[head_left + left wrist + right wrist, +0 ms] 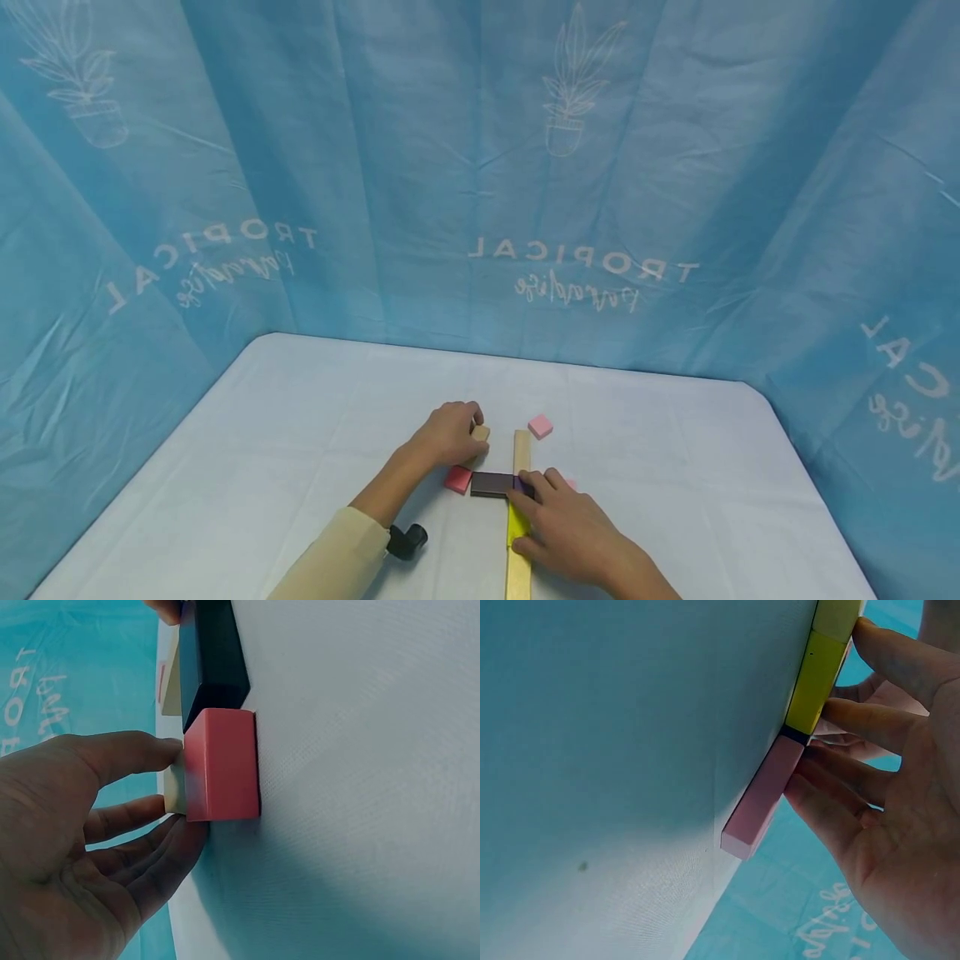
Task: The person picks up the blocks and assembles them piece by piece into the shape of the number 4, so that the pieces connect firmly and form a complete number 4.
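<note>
My left hand (448, 435) pinches a small plain wooden block (481, 433) between thumb and fingers, just beyond a red block (458, 479). In the left wrist view, the red block (223, 765) partly hides that wooden one. Beside the red block lies a black block (491, 485), its other end meeting a purple block (518, 485). My right hand (566, 529) rests with extended fingers on the purple block and a yellow block (517, 523). Plain wooden strips (522, 450) continue the line before and behind. In the right wrist view, a pink block (761, 799) lies by the fingertips.
Another pink block (540, 427) lies on the white-covered table (360, 392), right of the far wooden strip. A black camera piece (407, 542) juts from the left wrist. Blue printed curtains (450, 167) hang behind and along the sides.
</note>
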The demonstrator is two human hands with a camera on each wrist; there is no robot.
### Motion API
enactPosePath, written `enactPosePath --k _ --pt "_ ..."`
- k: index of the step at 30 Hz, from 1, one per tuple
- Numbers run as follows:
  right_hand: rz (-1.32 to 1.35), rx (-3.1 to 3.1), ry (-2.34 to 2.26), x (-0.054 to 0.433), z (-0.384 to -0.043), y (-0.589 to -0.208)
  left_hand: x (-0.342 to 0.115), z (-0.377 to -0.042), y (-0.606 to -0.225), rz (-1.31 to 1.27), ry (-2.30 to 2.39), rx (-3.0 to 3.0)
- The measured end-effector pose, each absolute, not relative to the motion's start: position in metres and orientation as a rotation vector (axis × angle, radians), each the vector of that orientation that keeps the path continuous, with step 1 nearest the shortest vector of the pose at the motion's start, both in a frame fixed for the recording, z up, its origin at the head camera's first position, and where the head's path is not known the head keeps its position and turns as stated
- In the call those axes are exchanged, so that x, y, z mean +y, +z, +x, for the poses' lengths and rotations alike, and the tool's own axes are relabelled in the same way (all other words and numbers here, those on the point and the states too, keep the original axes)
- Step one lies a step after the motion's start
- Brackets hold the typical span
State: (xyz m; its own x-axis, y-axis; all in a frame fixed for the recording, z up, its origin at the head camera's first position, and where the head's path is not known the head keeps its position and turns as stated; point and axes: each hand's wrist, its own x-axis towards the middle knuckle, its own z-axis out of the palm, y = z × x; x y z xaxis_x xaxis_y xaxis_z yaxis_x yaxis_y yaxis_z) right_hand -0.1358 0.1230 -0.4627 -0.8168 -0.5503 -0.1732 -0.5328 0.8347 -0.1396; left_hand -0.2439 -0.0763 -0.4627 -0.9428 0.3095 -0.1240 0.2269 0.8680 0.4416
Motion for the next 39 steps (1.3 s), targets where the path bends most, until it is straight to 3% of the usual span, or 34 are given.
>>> enactPosePath --k 20,39 --pt "-0.82 2.804 -0.113 0.12 -0.136 -0.465 -0.076 -0.245 -0.458 0.397 0.624 2.906" --pt "-0.845 2.81 -0.122 0.124 -0.136 -0.466 -0.034 -0.255 -0.45 0.643 0.574 2.991"
